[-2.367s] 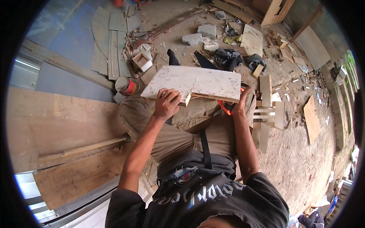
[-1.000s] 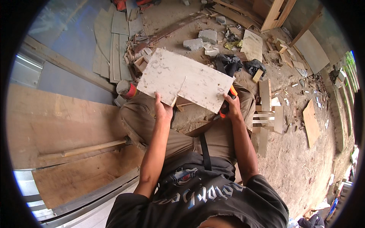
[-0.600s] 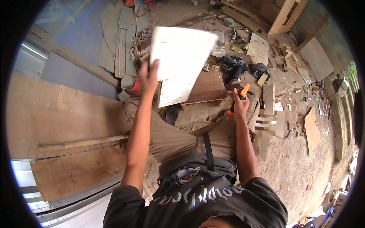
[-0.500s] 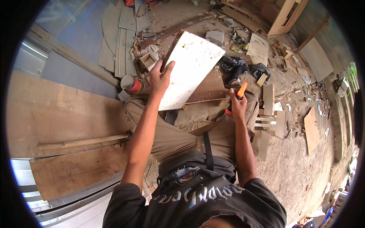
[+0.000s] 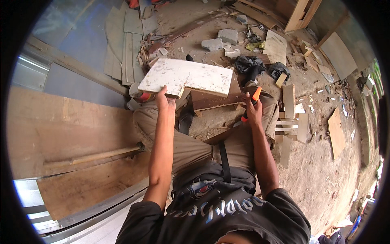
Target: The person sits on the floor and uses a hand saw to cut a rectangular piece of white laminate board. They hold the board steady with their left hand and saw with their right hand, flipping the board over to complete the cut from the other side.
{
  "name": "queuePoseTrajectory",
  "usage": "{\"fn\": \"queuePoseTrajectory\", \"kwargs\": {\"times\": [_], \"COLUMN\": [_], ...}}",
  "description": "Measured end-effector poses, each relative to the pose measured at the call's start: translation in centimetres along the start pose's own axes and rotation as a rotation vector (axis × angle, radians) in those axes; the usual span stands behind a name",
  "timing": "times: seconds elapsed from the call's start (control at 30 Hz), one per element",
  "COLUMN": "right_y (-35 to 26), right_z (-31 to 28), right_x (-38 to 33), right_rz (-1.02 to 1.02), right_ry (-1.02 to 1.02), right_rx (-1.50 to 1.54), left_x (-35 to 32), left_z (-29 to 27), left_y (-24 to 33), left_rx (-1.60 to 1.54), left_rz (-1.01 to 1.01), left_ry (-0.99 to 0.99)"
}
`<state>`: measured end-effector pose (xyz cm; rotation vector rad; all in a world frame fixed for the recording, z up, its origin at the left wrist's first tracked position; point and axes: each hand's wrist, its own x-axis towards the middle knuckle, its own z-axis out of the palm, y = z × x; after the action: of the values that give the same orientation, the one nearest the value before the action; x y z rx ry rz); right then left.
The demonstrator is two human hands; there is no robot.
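My left hand [image 5: 165, 100] grips the near edge of a white-faced board [image 5: 191, 76], thumb on top. The board is spotted with dark marks, and a notch is cut into its near edge beside my hand. It is held above the low brown wooden bench [image 5: 215, 98] between my legs and hides part of its top. Over my right knee, my right hand [image 5: 254, 110] is closed around an orange-and-black tool handle [image 5: 256, 94]. Its lower end shows red-orange, but the working end is too hard to make out.
Wood offcuts [image 5: 289, 101] lie beside my right leg. Grey blocks [image 5: 227, 36] and black plastic bags [image 5: 248, 64] are on the dirt floor ahead. A paint can [image 5: 140, 92] stands by my left knee. At left lies a long wooden stick [image 5: 105, 155] along the plywood sheet [image 5: 77, 122].
My left hand has swung the board from a steep slant to lying crosswise, its notched edge now facing me. My right hand keeps the tool at about the same place.
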<state>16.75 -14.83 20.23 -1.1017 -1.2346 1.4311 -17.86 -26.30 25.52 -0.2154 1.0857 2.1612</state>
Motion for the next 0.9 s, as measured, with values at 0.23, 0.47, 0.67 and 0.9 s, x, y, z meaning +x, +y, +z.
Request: {"fn": "queuePoseTrajectory", "kwargs": {"times": [0.23, 0.47, 0.67, 0.9], "right_y": [-1.3, -1.2, -1.5, 0.0], "right_z": [2.1, 1.3, 0.0, -1.7], "right_x": [-1.2, 0.3, 0.5, 0.7], "right_rz": [-0.079, 0.189, 0.221, 0.104], "right_ry": [-0.157, 0.064, 0.137, 0.163], "right_rx": [0.049, 0.363, 0.255, -0.122], "left_x": [-3.7, -5.8, -5.8, -5.1], "left_z": [1.2, 0.1, -0.4, 1.1], "left_y": [-3.0, -8.4, -11.8, -13.7], "left_rx": [-0.113, -0.06, -0.057, -0.066], "left_rz": [-0.169, -0.248, -0.38, -0.365], "left_ry": [0.036, -0.127, 0.028, 0.021]}}
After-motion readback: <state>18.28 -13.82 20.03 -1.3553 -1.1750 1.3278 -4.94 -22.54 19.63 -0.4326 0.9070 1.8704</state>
